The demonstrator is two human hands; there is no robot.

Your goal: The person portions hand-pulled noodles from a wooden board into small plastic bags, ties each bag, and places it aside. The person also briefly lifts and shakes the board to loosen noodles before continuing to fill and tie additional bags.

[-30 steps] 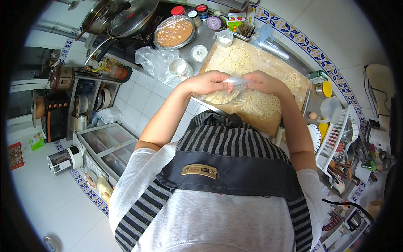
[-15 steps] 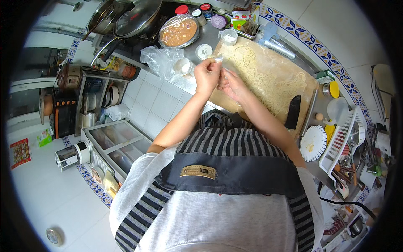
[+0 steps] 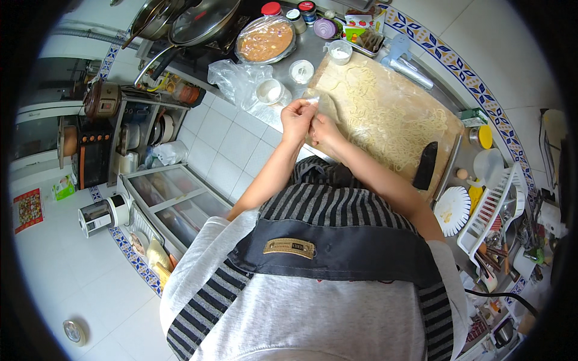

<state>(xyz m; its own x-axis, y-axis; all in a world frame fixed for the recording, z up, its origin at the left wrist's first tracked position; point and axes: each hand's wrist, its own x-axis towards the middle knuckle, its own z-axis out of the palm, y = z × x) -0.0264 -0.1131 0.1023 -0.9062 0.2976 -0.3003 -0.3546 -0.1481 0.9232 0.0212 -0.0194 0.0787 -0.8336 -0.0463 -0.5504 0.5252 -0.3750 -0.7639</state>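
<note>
Gripping a clear bag (image 3: 329,107), both hands (image 3: 297,121) meet, fingers curled.

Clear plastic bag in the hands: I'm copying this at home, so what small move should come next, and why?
Probably twist the clear bag shut near its top: the left grip pinches its film, the right grip is close beside it, and no knot shows.
</note>
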